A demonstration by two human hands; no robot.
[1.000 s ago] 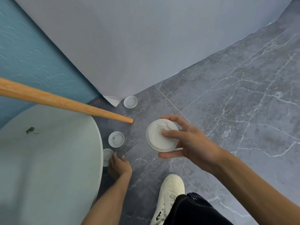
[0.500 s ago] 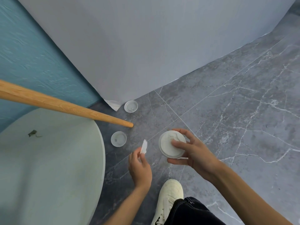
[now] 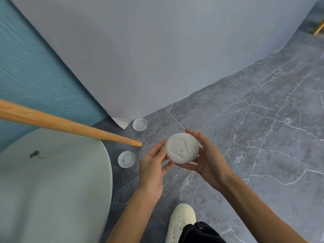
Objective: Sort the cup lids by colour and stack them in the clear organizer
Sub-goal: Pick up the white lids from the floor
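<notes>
A stack of white cup lids (image 3: 182,147) is held above the grey floor between both hands. My right hand (image 3: 208,158) cups the stack from the right and below. My left hand (image 3: 152,165) grips its left edge with thumb and fingers. Two clear lids lie on the floor: one (image 3: 126,159) beside the round table's edge, another (image 3: 139,124) farther back by the curled corner of the grey backdrop. The clear organizer is out of view.
A pale round tabletop (image 3: 52,181) fills the lower left, with a wooden leg (image 3: 70,124) slanting to the floor near the lids. A grey backdrop sheet (image 3: 157,58) and teal wall stand behind. My white shoe (image 3: 181,221) is at the bottom.
My left hand picked a white lid off the floor by the table, carried it right and brought it onto the stack. Both hands now hold the stack.
</notes>
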